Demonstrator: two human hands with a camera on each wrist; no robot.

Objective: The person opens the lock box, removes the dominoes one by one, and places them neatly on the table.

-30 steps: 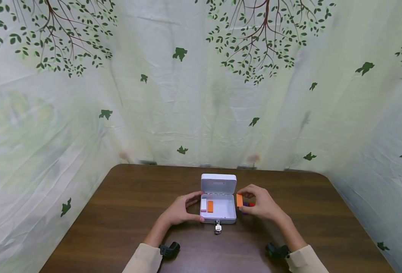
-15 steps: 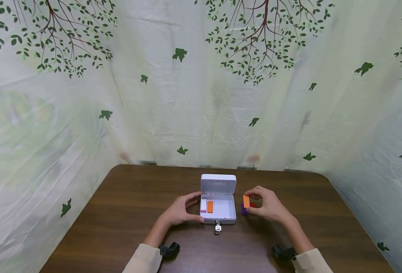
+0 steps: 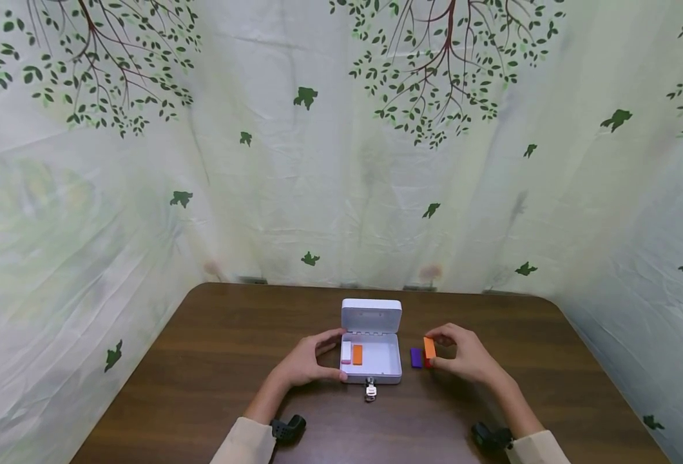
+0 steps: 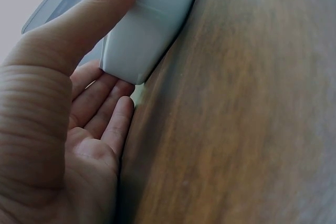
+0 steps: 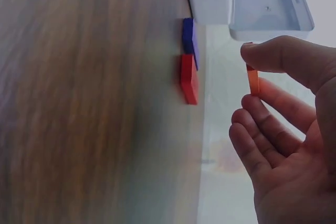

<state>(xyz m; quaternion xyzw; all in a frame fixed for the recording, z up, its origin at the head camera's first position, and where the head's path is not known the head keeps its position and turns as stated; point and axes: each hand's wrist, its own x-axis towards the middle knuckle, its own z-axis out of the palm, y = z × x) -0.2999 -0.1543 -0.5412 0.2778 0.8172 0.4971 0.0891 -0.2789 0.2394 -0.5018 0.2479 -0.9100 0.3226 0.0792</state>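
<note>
An open white metal box [image 3: 384,354] stands on the table, its lid [image 3: 372,316] tipped back. My left hand [image 3: 303,359] holds the box by its left side, thumb at the front corner and fingers at the back, as the left wrist view also shows. Inside, at the left, lie a white block [image 3: 346,352] and an orange block [image 3: 357,354]. To the right of the box, my right hand [image 3: 469,353] pinches another orange block [image 3: 430,348] between thumb and fingertips. Below it, a purple block [image 5: 188,36] and a red block [image 5: 188,80] lie on the table.
A metal latch [image 3: 370,390] hangs at the front of the box. The brown wooden table [image 3: 237,322] has rounded far corners. Behind it hangs a pale curtain [image 3: 330,193] printed with leaves and branches.
My right hand has moved right, carrying the orange block away from the box edge, past the purple block to over the red one. My left hand keeps its hold on the box.
</note>
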